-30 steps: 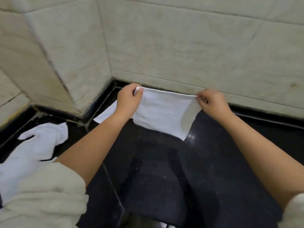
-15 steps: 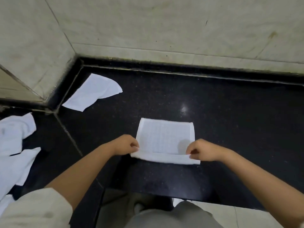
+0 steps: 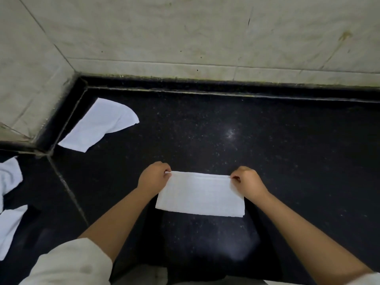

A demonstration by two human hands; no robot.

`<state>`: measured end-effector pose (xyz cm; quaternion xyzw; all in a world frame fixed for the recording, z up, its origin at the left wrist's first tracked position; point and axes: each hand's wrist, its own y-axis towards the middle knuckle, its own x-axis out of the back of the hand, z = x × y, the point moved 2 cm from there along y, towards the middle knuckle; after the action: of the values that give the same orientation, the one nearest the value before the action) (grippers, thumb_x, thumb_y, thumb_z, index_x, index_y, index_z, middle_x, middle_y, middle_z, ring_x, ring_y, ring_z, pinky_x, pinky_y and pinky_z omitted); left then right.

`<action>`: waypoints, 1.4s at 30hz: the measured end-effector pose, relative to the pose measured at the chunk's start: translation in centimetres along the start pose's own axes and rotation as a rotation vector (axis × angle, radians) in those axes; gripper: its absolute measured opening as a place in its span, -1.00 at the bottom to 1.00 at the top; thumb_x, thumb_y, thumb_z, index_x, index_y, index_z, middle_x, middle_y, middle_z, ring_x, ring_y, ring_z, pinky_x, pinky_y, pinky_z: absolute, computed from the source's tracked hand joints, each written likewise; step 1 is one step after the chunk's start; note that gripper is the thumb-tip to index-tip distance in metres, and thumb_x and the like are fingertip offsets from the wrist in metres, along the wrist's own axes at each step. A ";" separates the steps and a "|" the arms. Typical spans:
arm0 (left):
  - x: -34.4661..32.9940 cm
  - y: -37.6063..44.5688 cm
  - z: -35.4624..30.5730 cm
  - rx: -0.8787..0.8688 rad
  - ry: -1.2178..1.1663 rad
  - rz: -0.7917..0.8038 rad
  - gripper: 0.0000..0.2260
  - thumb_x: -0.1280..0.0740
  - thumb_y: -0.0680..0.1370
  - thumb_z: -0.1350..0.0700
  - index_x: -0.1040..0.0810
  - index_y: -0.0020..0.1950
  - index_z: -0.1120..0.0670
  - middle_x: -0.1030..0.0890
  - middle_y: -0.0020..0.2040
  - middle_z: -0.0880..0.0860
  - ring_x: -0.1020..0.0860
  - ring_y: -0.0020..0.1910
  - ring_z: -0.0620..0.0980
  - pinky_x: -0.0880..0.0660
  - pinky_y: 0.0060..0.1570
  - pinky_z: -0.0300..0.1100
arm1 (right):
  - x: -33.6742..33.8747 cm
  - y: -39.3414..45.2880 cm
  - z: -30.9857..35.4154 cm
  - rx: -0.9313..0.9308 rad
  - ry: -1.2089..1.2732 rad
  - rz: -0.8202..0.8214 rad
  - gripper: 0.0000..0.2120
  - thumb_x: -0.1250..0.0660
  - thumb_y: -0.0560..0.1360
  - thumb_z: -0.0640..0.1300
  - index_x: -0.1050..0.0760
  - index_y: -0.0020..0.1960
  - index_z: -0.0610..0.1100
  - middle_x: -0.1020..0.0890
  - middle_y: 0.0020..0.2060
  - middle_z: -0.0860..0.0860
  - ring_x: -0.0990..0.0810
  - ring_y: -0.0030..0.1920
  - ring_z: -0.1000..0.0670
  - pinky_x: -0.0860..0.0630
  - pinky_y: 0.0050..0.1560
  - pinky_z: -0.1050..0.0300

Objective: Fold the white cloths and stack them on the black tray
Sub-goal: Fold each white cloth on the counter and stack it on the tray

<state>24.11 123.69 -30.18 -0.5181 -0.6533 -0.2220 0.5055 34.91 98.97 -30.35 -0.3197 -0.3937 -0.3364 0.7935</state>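
A white cloth (image 3: 200,194) lies folded in half on the black stone counter (image 3: 267,151), close to the front edge. My left hand (image 3: 154,176) pinches its far left corner. My right hand (image 3: 247,182) pinches its far right corner. Another white cloth (image 3: 100,124) lies loosely folded near the back left corner. More crumpled white cloths (image 3: 9,194) sit at the far left. No tray is in view.
Pale tiled walls (image 3: 205,38) close off the back and the left side of the counter. A seam (image 3: 65,186) runs across the counter on the left. The counter's front edge (image 3: 144,266) is just below my arms.
The cloth was held up in the air, then laid on the counter. My hands brought its near edge over to the far edge, folding it in half.
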 end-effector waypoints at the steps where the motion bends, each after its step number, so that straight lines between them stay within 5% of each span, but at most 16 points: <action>1: -0.3 0.1 0.2 -0.018 0.012 -0.007 -0.83 -0.23 0.56 0.16 -0.56 0.08 0.14 -0.56 0.05 0.08 -0.52 0.03 0.01 -0.40 -0.03 -0.21 | -0.3 -0.1 0.0 0.000 0.010 -0.019 -0.79 -0.21 0.47 -0.38 -0.61 -0.03 -0.31 -0.60 -0.03 -0.18 -0.57 -0.02 -0.14 -0.49 0.02 0.13; 6: -0.7 0.5 1.4 -0.116 0.031 -0.011 -0.83 -0.23 0.56 0.15 -0.56 0.07 0.15 -0.58 0.08 0.06 -0.49 0.07 -0.01 -0.39 -0.02 -0.25 | -0.3 -0.2 -0.2 -0.018 0.079 -0.128 -0.81 -0.25 0.46 -0.38 -0.57 0.03 -0.34 -0.58 -0.02 -0.22 -0.57 -0.01 -0.16 -0.45 0.03 0.17; 12: -0.8 1.0 1.4 -0.223 0.190 0.103 -0.71 -0.16 0.60 0.13 -0.43 0.32 0.12 -0.47 0.21 0.08 -0.43 0.21 0.00 -0.41 0.11 -0.19 | -1.1 -0.3 -0.2 -0.058 -0.150 -0.014 -0.74 -0.17 0.54 -0.26 -0.50 0.18 -0.28 -0.49 0.04 -0.13 -0.49 0.05 -0.10 -0.43 -0.04 0.15; 16: -0.1 0.9 1.0 -0.354 0.335 0.076 -0.83 -0.32 0.51 0.17 -0.58 0.08 0.17 -0.53 0.01 0.13 -0.52 -0.02 0.05 -0.53 -0.19 -0.15 | -0.5 -0.1 0.0 -0.035 -0.247 -0.002 -0.80 -0.17 0.53 -0.28 -0.53 0.04 -0.31 -0.49 -0.02 -0.15 -0.48 -0.01 -0.12 -0.40 -0.14 0.11; 19: 2.6 1.2 0.6 -0.420 0.210 -0.067 -0.75 -0.20 0.45 0.11 -0.62 -0.17 0.22 -0.57 -0.20 0.18 -0.58 -0.25 0.17 -0.54 -0.39 -0.12 | 2.2 -0.3 1.0 0.085 -0.223 -0.204 -0.89 -0.27 0.40 -0.36 -0.57 -0.15 -0.31 -0.59 -0.21 -0.22 -0.56 -0.18 -0.23 -0.51 -0.20 0.01; 23: 7.2 0.8 -0.5 -0.573 0.129 -0.305 -0.72 -0.17 0.47 0.10 -0.64 -0.13 0.19 -0.63 -0.19 0.14 -0.57 -0.23 0.07 -0.51 -0.24 -0.16 | 5.3 -2.0 2.7 0.230 -0.183 -0.559 -0.81 -0.19 0.42 -0.23 -0.55 -0.19 -0.27 -0.62 -0.23 -0.19 -0.55 -0.24 -0.18 -0.50 -0.20 0.01; 26: 6.0 -0.3 0.4 -0.616 0.149 -0.298 -0.78 -0.21 0.46 0.12 -0.63 -0.18 0.17 -0.65 -0.22 0.11 -0.53 -0.20 0.04 -0.49 -0.23 -0.12 | 3.8 -3.9 2.0 0.238 -0.194 -0.626 -0.93 -0.27 0.38 -0.30 -0.54 -0.19 -0.24 -0.62 -0.23 -0.18 -0.48 -0.17 -0.11 -0.39 -0.19 0.09; 31: -0.5 -3.6 2.9 -0.613 0.336 0.067 -0.71 -0.17 0.39 -0.05 -0.60 -0.31 0.05 -0.62 -0.31 -0.03 -0.60 -0.33 0.00 -0.53 -0.38 -0.20 | -2.8 -7.1 0.1 0.067 -0.302 -0.328 -0.73 -0.59 0.08 -0.34 -0.61 -0.29 -0.14 -0.64 -0.24 -0.09 -0.64 -0.19 -0.13 -0.53 -0.17 -0.10; 34: -1.1 -4.5 3.3 -0.523 0.312 0.051 -0.69 -0.14 0.41 -0.06 -0.62 -0.29 0.04 -0.62 -0.27 -0.06 -0.60 -0.30 -0.07 -0.54 -0.33 -0.21 | -3.7 -7.8 0.1 -0.017 -0.252 -0.344 -0.92 -0.46 0.28 -0.24 -0.63 -0.23 -0.14 -0.66 -0.19 -0.08 -0.66 -0.13 -0.14 -0.45 0.06 -0.28; 38: -0.3 -3.1 1.5 -0.479 0.257 -0.043 -0.69 -0.12 0.43 0.04 -0.63 -0.20 0.14 -0.64 -0.20 0.04 -0.63 -0.25 0.03 -0.56 -0.30 -0.19 | -2.4 -7.0 1.2 -0.399 -0.090 -0.373 -0.80 -0.28 0.51 -0.13 -0.57 0.07 -0.19 -0.60 0.05 -0.11 -0.50 0.14 -0.17 -0.31 0.21 -0.12; 40: -0.4 -2.3 -0.1 -0.406 0.266 -0.056 -0.65 -0.10 0.47 0.05 -0.62 -0.02 0.19 -0.64 -0.01 0.13 -0.64 -0.05 0.12 -0.59 -0.11 -0.12 | -2.2 -6.4 1.5 -0.576 -0.138 -0.277 -0.68 -0.21 0.53 0.00 -0.49 0.16 -0.18 -0.54 0.14 -0.11 -0.43 0.19 -0.14 -0.29 0.19 -0.07; 42: -1.2 -1.7 -1.3 -0.292 0.254 -0.005 -0.60 -0.08 0.59 0.05 -0.38 0.35 0.22 -0.39 0.39 0.18 -0.36 0.39 0.13 -0.37 0.31 -0.09 | -2.3 -6.0 1.8 -0.643 -0.176 -0.194 -0.67 -0.18 0.53 0.03 -0.45 0.15 -0.18 -0.52 0.14 -0.11 -0.43 0.18 -0.13 -0.31 0.17 -0.04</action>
<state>23.11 121.44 -30.36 -0.5521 -0.5463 -0.3795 0.5027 28.41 97.65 -29.97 -0.5423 -0.3630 -0.4882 0.5795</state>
